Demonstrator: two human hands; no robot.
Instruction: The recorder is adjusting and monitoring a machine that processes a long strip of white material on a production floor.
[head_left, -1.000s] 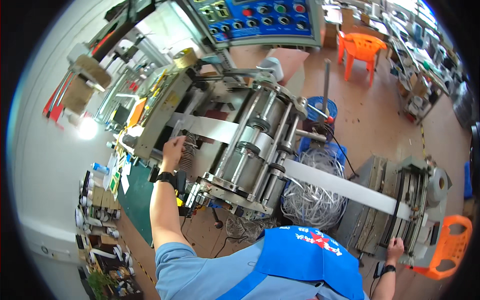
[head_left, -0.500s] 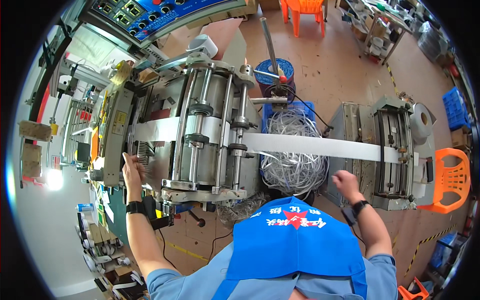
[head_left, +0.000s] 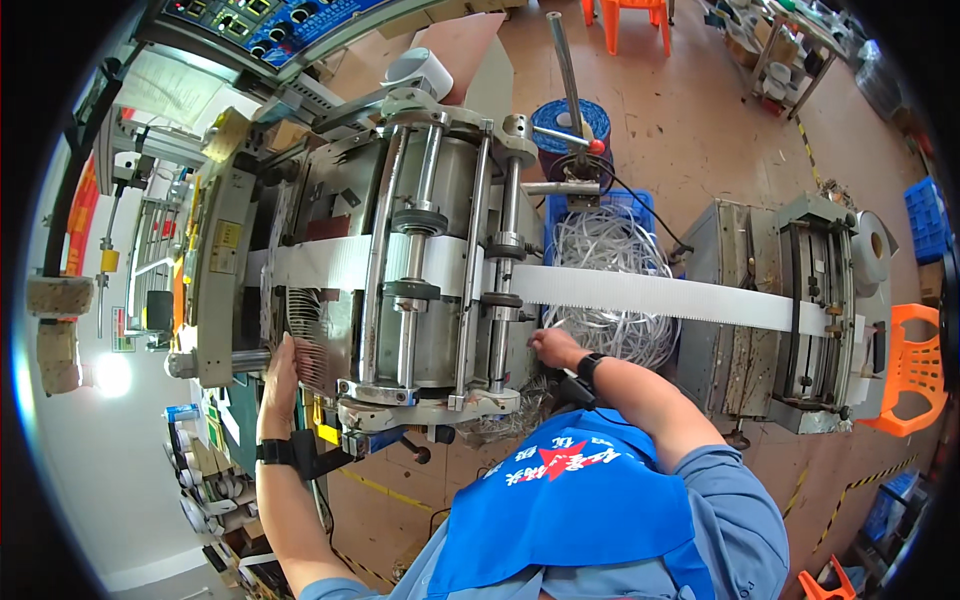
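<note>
My left hand (head_left: 283,380) lies flat with its fingers stretched, alongside a row of thin fanned pieces (head_left: 308,335) at the machine's left end. These pieces stand close together like a stack of cards. A wide white strip (head_left: 600,290) with a finely toothed lower edge runs across from the roller machine (head_left: 430,330) to the unit on the right. My right hand (head_left: 560,349) is closed at the machine's right side, below the strip. Whatever its fingers may hold is too small to make out.
Under the strip, a blue crate (head_left: 640,205) holds a tangle of thin shiny waste strips (head_left: 610,245). A metal feed unit (head_left: 800,300) with a white roll (head_left: 870,245) stands at right, near an orange chair (head_left: 910,370). A blue control panel (head_left: 285,35) sits at the far left.
My right hand has moved left from beside the feed unit to the roller machine's right side. My left hand has come slightly nearer and lies against the fanned pieces. The view has shifted slightly.
</note>
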